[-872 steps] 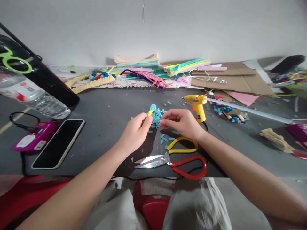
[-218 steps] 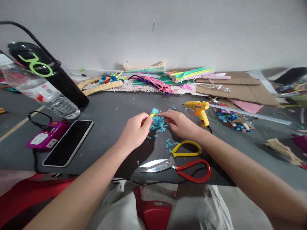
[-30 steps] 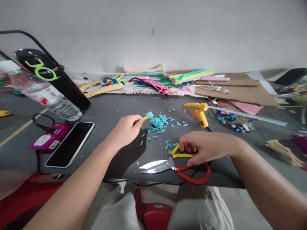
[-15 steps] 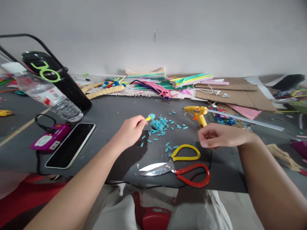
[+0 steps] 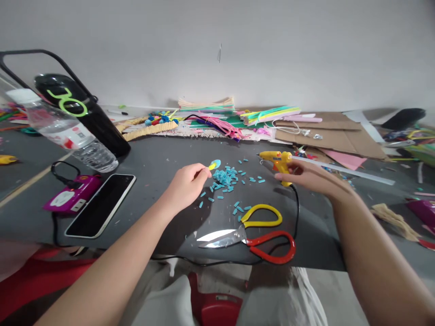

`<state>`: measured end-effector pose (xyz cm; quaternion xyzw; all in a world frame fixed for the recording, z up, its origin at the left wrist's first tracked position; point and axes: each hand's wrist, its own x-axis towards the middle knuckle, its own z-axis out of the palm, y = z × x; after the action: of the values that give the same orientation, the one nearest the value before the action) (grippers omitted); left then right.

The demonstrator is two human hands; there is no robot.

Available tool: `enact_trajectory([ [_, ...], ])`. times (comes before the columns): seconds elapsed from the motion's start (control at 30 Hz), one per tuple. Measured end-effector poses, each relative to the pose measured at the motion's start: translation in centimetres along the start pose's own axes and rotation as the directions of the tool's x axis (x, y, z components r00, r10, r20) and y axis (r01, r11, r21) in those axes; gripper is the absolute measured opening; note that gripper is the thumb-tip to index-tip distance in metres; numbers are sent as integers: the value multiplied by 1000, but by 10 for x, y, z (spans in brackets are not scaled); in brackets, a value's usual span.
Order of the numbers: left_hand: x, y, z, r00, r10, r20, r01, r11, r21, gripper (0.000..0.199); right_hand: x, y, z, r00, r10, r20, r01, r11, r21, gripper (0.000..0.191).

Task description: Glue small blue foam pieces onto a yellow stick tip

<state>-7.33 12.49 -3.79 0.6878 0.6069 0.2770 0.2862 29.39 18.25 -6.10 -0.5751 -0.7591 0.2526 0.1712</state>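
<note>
My left hand (image 5: 190, 183) is closed in a pinch around a small yellow piece with a light-blue tip (image 5: 215, 164), held just above the table. Beside it lies a loose heap of short blue pieces (image 5: 226, 176), with several scattered around. On the right, my right hand (image 5: 311, 176) has its thumb across the handle of a yellow hot glue gun (image 5: 276, 156), the other fingers partly hidden behind it. The gun's nozzle points left. Nearer to me lie scissors (image 5: 242, 235) with one yellow and one red handle, blades pointing left.
At left stand a water bottle (image 5: 70, 133) and a black flask (image 5: 102, 122), near a phone (image 5: 102, 206) and a purple power adapter (image 5: 73, 194). Colourful stems (image 5: 272, 114) and cardboard (image 5: 333, 136) line the wall. A black cord (image 5: 298, 213) runs from the gun along the front edge.
My right hand has moved up and forward from beside the glue gun to its handle. My left hand stays almost in place with the small yellow piece.
</note>
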Motion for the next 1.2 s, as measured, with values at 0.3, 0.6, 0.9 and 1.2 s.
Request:
enact_trajectory([
  [0.3, 0, -2, 6, 1000, 11, 8, -11, 1000, -18, 33, 6, -34, 35, 986, -11, -165, 71, 930, 360, 38],
  [0.6, -2, -1, 10, 998, 56, 5, -56, 997, 59, 36, -15, -81, 59, 988, -155, 1, 118, 758, 642, 34],
  [0.9, 0, -1, 11, 994, 109, 19, -110, 989, 100, 34, -17, -84, 62, 970, -234, 67, 162, 826, 539, 31],
  [1.2, -1, 1, 11, 993, 113, 29, -115, 989, 93, 35, -15, -80, 64, 961, -269, 59, 214, 863, 458, 35],
])
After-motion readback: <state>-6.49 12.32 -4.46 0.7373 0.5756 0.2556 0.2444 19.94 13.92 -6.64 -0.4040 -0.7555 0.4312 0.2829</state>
